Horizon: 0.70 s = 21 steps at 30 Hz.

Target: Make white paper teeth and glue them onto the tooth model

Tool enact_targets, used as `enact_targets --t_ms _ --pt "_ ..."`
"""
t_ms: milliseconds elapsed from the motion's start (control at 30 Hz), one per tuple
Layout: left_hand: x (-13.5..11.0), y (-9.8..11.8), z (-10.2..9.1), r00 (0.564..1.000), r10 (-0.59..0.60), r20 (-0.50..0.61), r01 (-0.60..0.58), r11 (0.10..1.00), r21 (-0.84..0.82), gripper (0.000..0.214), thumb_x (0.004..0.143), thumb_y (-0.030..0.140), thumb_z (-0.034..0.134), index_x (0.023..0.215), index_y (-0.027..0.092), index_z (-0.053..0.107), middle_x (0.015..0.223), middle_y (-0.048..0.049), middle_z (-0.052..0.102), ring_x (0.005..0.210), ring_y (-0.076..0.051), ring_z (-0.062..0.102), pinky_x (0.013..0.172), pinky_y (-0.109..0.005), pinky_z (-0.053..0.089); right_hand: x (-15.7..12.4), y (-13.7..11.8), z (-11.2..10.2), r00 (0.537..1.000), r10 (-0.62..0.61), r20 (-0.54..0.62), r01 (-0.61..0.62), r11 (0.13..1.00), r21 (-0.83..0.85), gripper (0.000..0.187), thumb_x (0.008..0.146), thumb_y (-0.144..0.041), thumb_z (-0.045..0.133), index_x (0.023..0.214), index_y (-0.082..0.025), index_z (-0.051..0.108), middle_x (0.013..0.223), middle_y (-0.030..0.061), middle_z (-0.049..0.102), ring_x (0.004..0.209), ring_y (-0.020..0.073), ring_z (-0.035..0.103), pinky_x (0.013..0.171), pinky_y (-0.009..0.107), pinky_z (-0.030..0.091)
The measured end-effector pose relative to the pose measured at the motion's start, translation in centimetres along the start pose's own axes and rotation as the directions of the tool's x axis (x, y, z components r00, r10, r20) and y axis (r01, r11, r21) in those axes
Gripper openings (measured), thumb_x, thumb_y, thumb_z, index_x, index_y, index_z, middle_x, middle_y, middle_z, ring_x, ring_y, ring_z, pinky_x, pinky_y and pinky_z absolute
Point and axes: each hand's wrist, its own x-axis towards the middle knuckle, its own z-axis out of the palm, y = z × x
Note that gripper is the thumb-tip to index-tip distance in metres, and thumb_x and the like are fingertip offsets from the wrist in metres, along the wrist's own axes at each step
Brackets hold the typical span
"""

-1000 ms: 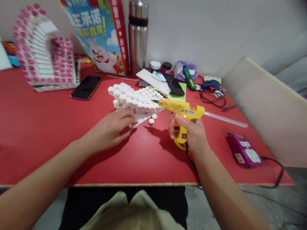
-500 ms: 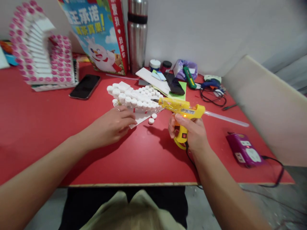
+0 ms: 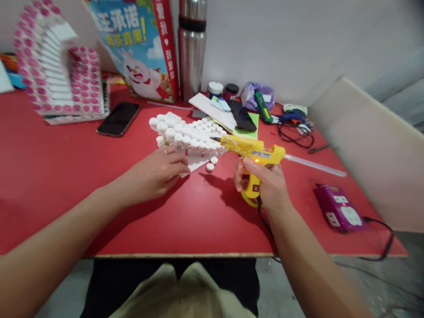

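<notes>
My right hand [image 3: 263,179] is wrapped round the handle of a yellow hot glue gun [image 3: 243,146]. A clear glue stick [image 3: 316,165] sticks out of its back, and an orange light glows on its side. The gun's dark nozzle points left at a white model [image 3: 182,137] covered in rows of small round white pieces. Whether the tip touches the model I cannot tell. My left hand [image 3: 162,171] has its fingers bent over the near left edge of the model's flat white base, and the fingertips are partly hidden. Two loose white round pieces [image 3: 210,167] lie beside the base.
On the red table [image 3: 198,221], a pink-and-white model [image 3: 59,95] and a phone [image 3: 118,118] are at left. Behind stand a printed bag [image 3: 142,57] and a steel flask [image 3: 192,57]. A green cutter [image 3: 263,107] lies at back right, a purple power strip [image 3: 339,210] at right.
Both hands, the glue gun and the model keep nearly the same places relative to each other. The whole view has shifted very slightly.
</notes>
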Motion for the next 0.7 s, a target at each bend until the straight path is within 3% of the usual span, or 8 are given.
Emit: enact_targets --t_ms 67,167,300,500,700 --pt "-0.5 0.1 -0.1 1.000 0.009 0.028 -0.011 0.997 0.072 0.027 0.097 0.016 0.052 0.112 0.017 0.074 0.118 -0.0141 0.072 0.111 -0.028 0.065 0.099 -0.043 0.051 0.0 0.1 -0.1 1.000 0.002 -0.004 -0.002 1.000 0.013 0.029 0.085 -0.039 0.077 0.068 -0.017 0.069 0.057 0.0013 0.064 0.042 0.0138 0.059 0.041 0.026 0.043" --pt "-1.5 0.3 -0.3 0.996 -0.061 -0.060 0.067 0.991 0.113 0.032 0.097 0.018 0.055 0.126 0.015 0.066 0.131 -0.0159 0.064 0.127 -0.029 0.061 0.108 -0.043 0.049 0.1 0.3 -0.3 1.000 -0.009 -0.011 0.009 0.999 0.030 0.028 0.085 -0.039 0.078 0.069 -0.017 0.069 0.057 0.0011 0.063 0.043 0.0136 0.059 0.041 0.026 0.042" --pt "-2.2 0.5 0.1 0.984 -0.118 -0.137 0.133 0.986 0.104 0.022 0.094 0.022 0.062 0.114 0.014 0.068 0.122 -0.0144 0.063 0.118 -0.028 0.063 0.103 -0.041 0.052 0.2 0.3 -0.3 1.000 -0.003 -0.030 0.004 1.000 0.027 0.029 0.084 -0.040 0.079 0.068 -0.017 0.070 0.056 0.0017 0.064 0.042 0.0140 0.058 0.041 0.026 0.042" --pt "-1.8 0.2 1.1 0.975 -0.090 -0.205 0.122 0.981 0.151 0.020 0.097 0.032 0.066 0.107 0.015 0.070 0.111 -0.0116 0.062 0.106 -0.026 0.063 0.093 -0.039 0.052 0.2 0.3 -0.3 0.999 -0.002 -0.043 0.003 1.000 0.027 0.028 0.083 -0.039 0.079 0.068 -0.017 0.070 0.056 0.0016 0.064 0.042 0.0140 0.058 0.040 0.025 0.042" --pt "-1.9 -0.2 1.5 0.981 -0.047 -0.187 0.076 0.986 0.151 0.016 0.098 0.027 0.064 0.102 0.014 0.072 0.108 -0.0115 0.063 0.103 -0.025 0.061 0.091 -0.039 0.051 0.2 0.3 -0.3 0.999 -0.012 -0.032 0.013 1.000 0.020 0.028 0.085 -0.038 0.077 0.069 -0.017 0.070 0.056 0.0017 0.064 0.042 0.0141 0.059 0.042 0.026 0.043"
